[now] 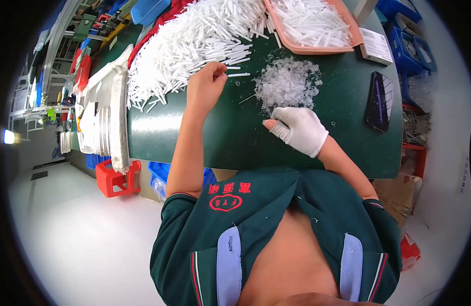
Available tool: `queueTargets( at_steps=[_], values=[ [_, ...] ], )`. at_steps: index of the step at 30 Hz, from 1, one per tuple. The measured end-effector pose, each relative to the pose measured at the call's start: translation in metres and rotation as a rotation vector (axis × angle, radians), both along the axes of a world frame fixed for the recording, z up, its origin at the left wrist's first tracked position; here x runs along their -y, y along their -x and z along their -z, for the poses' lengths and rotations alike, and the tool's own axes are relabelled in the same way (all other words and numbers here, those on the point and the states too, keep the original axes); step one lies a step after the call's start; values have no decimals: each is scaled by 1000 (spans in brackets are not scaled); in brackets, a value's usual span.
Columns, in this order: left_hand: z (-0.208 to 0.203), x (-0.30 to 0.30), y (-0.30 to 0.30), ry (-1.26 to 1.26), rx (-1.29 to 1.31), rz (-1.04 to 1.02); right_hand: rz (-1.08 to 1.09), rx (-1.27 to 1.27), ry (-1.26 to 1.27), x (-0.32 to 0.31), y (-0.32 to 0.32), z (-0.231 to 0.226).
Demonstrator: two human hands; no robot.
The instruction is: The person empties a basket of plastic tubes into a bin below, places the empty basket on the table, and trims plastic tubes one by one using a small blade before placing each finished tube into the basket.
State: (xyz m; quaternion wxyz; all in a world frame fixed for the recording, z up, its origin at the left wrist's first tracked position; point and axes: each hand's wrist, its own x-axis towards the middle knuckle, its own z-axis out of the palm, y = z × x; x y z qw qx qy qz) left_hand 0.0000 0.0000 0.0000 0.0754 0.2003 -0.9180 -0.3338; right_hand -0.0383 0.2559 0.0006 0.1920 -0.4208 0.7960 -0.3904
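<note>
My bare left hand (206, 87) is over the near edge of a heap of short white tubes (205, 46), its fingers curled and thumb drawn toward the index finger. A single white tube (239, 75) lies by its fingertips; whether the hand grips anything is hidden. My right hand (299, 131) wears a white glove that leaves the thumb tip bare. Its fingers are closed, and I cannot make out what is in them. Just beyond it is a pile of small clear rings (287, 84). A thin pin-like stick (247, 98) lies left of that pile.
An orange basket (317, 50) full of white tubes stands at the back of the green table (235, 143). A white box (375, 46) and a dark phone (379, 102) are on the right. Blue bins (406, 48) stand beyond. A red stool (118, 178) is at lower left.
</note>
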Motion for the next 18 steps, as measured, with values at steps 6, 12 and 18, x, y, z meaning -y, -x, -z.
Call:
queueTargets(
  at_steps=[6,12,18],
  values=[
    [10,4,6,238,-83,140,30,57,43,10,3,3],
    [20,-33,52,-310,-178,75,57,62,99,4,1,21],
    [7,-52,143,-784,210,89,95,193,35,-1,8,15]
  ],
)
